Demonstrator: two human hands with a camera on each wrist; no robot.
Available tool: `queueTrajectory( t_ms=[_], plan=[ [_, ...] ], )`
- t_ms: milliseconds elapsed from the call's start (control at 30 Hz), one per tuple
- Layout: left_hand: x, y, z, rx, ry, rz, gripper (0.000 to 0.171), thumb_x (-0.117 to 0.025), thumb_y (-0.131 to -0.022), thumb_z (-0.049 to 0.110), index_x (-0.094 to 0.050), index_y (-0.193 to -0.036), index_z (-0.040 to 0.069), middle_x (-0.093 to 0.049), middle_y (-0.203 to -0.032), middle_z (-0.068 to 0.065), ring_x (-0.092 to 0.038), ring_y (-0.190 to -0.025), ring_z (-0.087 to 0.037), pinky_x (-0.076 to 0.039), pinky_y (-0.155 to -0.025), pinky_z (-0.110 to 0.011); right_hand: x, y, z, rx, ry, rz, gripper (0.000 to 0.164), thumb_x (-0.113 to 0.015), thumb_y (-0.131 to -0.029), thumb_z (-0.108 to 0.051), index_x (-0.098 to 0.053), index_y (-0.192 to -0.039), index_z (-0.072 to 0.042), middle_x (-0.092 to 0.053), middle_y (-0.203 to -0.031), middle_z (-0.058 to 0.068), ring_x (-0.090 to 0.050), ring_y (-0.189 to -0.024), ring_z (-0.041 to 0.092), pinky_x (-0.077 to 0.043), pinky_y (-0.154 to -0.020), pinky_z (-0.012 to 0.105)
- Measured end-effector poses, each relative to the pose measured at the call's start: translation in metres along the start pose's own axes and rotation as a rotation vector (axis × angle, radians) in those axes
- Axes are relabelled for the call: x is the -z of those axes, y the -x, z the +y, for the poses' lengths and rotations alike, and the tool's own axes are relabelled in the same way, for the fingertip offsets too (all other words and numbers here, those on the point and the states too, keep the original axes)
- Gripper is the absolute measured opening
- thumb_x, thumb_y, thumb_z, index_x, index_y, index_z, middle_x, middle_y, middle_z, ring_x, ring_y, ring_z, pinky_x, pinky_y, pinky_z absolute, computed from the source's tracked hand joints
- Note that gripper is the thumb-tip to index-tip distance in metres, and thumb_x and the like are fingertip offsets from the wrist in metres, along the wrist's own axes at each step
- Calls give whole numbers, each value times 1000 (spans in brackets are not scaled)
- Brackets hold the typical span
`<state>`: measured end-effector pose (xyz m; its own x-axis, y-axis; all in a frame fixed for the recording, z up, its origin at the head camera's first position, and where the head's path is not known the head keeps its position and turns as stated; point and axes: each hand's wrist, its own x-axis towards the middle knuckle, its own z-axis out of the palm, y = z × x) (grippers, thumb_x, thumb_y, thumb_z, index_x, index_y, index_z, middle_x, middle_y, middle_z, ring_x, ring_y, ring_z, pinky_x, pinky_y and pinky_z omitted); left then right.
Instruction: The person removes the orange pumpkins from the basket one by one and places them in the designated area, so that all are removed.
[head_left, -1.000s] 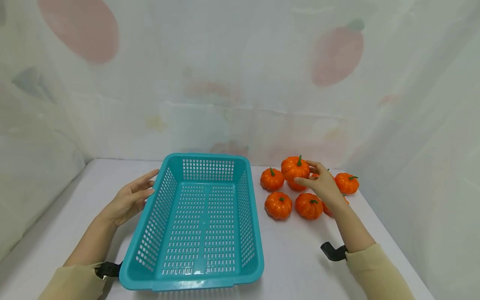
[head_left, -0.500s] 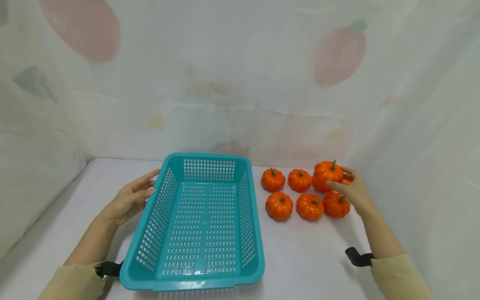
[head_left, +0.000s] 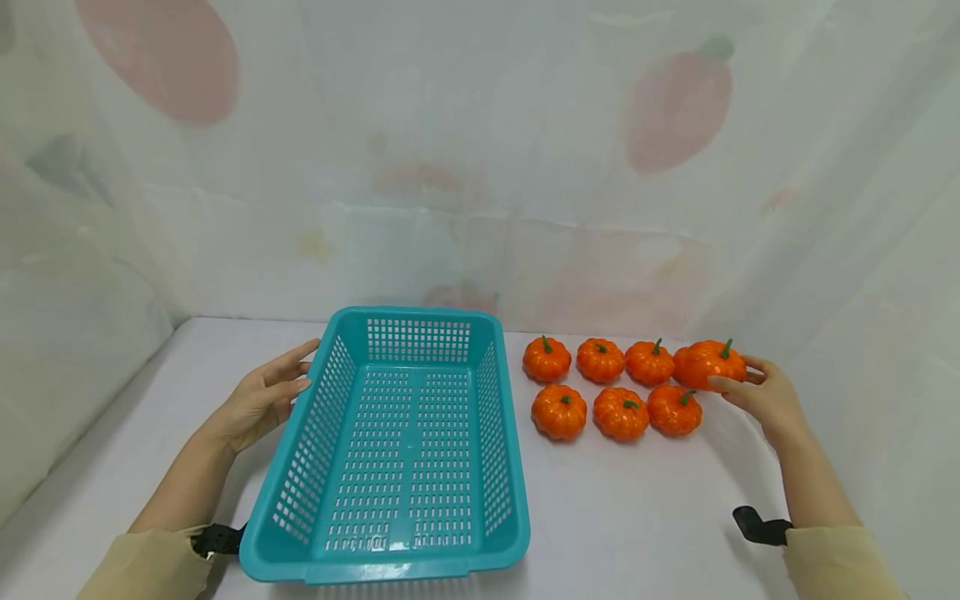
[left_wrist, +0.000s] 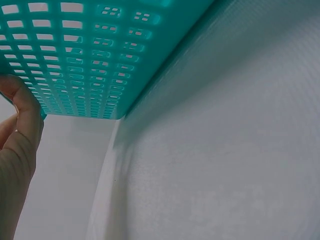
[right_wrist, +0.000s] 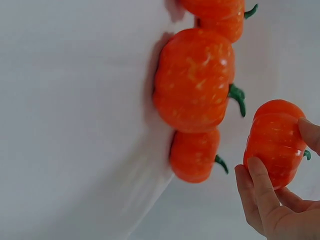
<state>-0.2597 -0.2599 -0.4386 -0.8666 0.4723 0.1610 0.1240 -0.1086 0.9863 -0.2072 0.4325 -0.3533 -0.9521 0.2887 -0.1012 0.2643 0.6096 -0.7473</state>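
In the head view, my left hand [head_left: 255, 404] touches the outer left side of the teal plastic basket [head_left: 397, 570], fingers extended toward its rim. The left wrist view shows that hand [left_wrist: 19, 145] against the perforated basket wall [left_wrist: 75, 75]. My right hand [head_left: 776, 400] holds an orange toy pumpkin [head_left: 712, 365] with a green stem, thumb on one side and fingers on the other. It overlaps another pumpkin [head_left: 681, 365] at the right end of the back row. In the right wrist view, the held pumpkin [right_wrist: 274, 142] is off the table.
Several more pumpkins stand in two rows right of the basket, among them a front-row pumpkin [head_left: 559, 412] and a back-row pumpkin [head_left: 547, 359]. A printed curtain [head_left: 480, 167] hangs behind the white table [head_left: 600, 517].
My right hand has carried the pumpkin rightward over the back row, from the second pumpkin past the third to the right end. My left hand and the basket have stayed put.
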Motion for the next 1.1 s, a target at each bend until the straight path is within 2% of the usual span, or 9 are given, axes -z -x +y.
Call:
queueTrajectory(
  t_ms=[67,133,200,400,633,767,900,1100],
  plan=[
    [0,0,0,4,1,-2,64,-39,-104,2,-9,-160,14,-55,-123,2,-69,-100,-9,-61,-82,-28,4,0,7,-10,-5,-3,98,-63,-94,-43,-6,-154,9,-20,-152,42,-53,-77,-14,-60,-86,28],
    [-1,0,1,8,8,-4,65,-39,-104,1,-9,-160,14,-55,-124,2,-68,-100,-8,-61,-82,-28,7,0,14,-22,-41,-7,98,-63,-95,-40,-4,-154,11,-18,-151,43,-53,-72,-17,-59,-75,16],
    [-1,0,3,8,19,-11,65,-38,-104,1,-9,-160,13,-55,-123,2,-68,-100,-8,-61,-82,-27,9,-1,20,-38,-67,-12,96,-63,-96,-37,-2,-153,12,-17,-151,44,-54,-71,-17,-56,-71,11],
    [-3,0,5,-6,55,-30,65,-37,-104,0,-9,-160,13,-55,-121,1,-68,-99,-8,-61,-81,-26,12,-3,36,-87,-74,-38,95,-62,-96,-34,-2,-151,15,-22,-147,43,-62,-71,-11,-56,-70,11],
    [-1,-1,2,10,2,-5,65,-38,-104,0,-8,-160,12,-55,-122,3,-68,-100,-8,-61,-82,-27,10,-6,50,-139,-54,-77,96,-61,-96,-36,-2,-150,18,-28,-146,43,-63,-71,-7,-54,-68,9],
    [0,-1,1,15,5,-2,65,-37,-104,0,-7,-160,11,-55,-122,2,-68,-101,-8,-61,-82,-27,9,-7,56,-166,-48,-90,95,-60,-96,-35,-2,-149,19,-26,-147,42,-63,-72,-5,-56,-70,12],
    [0,-1,2,17,8,-4,65,-37,-104,0,-6,-160,10,-55,-121,2,-68,-100,-8,-61,-82,-27,8,-7,59,-173,-59,-121,92,-60,-97,-31,-2,-149,20,-20,-149,42,-60,-74,-7,-57,-72,14],
    [-1,0,2,5,20,-12,65,-37,-104,-1,-7,-160,11,-55,-121,2,-68,-100,-8,-61,-82,-27,6,-8,62,-166,-69,-131,90,-60,-96,-28,-4,-147,21,-26,-144,42,-58,-73,-9,-57,-72,13]
  ],
)
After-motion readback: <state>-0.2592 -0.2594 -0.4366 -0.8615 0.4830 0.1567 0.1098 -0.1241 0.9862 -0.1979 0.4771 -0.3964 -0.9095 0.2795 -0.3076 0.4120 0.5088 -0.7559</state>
